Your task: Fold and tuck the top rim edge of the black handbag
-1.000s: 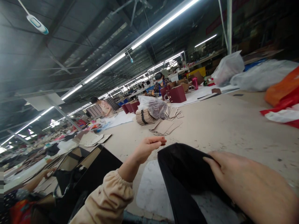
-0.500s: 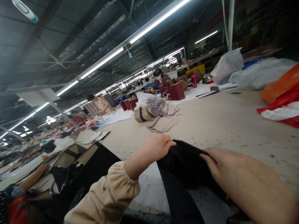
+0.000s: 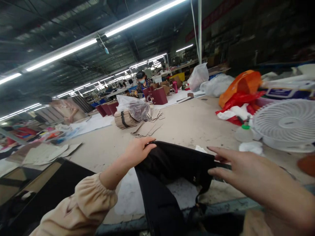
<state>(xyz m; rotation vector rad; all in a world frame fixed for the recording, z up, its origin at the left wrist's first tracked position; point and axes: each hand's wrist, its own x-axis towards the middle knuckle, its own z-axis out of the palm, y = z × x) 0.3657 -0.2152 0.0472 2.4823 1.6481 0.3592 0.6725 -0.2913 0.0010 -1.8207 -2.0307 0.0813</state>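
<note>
The left hand (image 3: 137,150) pinches the upper left corner of a black piece (image 3: 159,193), thumb against fingers. The right hand (image 3: 238,167) is loosely spread around the piece's right end; whether it touches is unclear. The piece stands at lower centre over the table (image 3: 182,123), bent so its dark inside shows. Handling looks underway: one corner is secured, while the lower right end hangs loose; any finished joining cannot be told. Black panels (image 3: 61,183) sit lower left, a strapped bundle (image 3: 124,119) lies beyond, and a white fan (image 3: 287,123) is at right.
</note>
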